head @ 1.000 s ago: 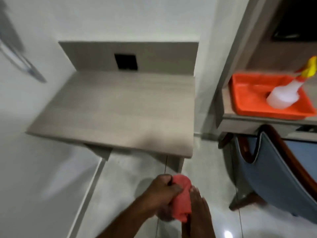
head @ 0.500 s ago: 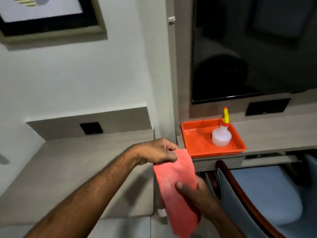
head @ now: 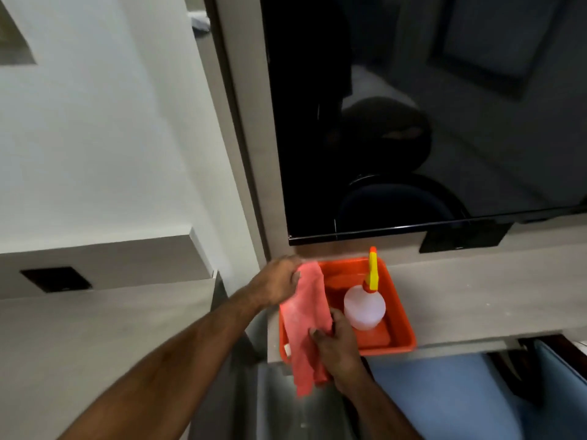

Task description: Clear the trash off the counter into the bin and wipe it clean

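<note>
A pink-red cloth [head: 305, 315] hangs stretched between both my hands over the left side of an orange tray [head: 403, 335]. My left hand [head: 279, 277] pinches its top corner at the tray's back left. My right hand [head: 333, 338] grips the cloth lower down, at the tray's front edge. In the tray stands a white spray bottle [head: 364, 308] with a yellow and orange nozzle, just right of the cloth. The pale wooden counter [head: 79, 328] lies to the left. No trash or bin is in view.
The tray sits on a second wooden ledge [head: 492, 300] under a large black screen [head: 428, 122]. A blue chair with a dark wood frame [head: 476, 395] stands below the ledge at the right. A black socket plate [head: 55, 279] is set in the counter's back panel.
Both hands have carried the cloth up and to the right, from low over the floor to the orange tray, and spread it out. The view has turned from the counter toward the tray.
</note>
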`<state>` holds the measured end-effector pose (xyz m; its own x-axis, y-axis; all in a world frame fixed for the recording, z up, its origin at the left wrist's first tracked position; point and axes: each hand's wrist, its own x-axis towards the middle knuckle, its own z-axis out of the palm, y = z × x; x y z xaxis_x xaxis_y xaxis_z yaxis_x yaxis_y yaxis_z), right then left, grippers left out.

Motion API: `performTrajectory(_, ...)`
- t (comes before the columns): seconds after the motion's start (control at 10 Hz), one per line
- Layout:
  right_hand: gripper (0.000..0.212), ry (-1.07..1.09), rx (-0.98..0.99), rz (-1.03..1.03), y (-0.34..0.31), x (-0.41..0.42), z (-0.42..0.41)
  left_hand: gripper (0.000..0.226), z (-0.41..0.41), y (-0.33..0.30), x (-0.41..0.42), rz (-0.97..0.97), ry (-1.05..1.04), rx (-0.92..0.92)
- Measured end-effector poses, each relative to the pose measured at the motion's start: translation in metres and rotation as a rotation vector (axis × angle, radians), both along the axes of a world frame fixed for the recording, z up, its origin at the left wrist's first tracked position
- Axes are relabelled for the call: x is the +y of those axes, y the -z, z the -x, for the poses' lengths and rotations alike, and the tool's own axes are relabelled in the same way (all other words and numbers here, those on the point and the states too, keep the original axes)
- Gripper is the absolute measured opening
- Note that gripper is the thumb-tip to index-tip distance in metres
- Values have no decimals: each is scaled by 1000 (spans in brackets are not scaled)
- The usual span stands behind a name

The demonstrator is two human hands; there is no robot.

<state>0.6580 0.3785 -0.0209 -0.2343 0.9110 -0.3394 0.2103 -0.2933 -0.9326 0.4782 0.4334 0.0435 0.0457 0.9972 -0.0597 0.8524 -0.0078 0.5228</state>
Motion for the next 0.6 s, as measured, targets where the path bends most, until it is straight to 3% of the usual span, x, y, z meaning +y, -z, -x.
performTrajectory(0.1,39,-18,-17,3,5,24,14,44,0,18,18,-54,-14,84)
performTrajectory(0.3,28,-166,-295,205,30,48,35,44,18,30,-15,-165,97,213)
performTrajectory(0.4,61,-134,-555,110,41,39,54,48,49,27,-68,-279,114,348)
performTrajectory(0.5,59,-42,-999,-274,27,19,86,52,96,18,-119,-346,20,565)
performTrajectory(0.6,43,-45,-938,-661,-8,7,127,57,139,-13,-158,-321,-218,658)
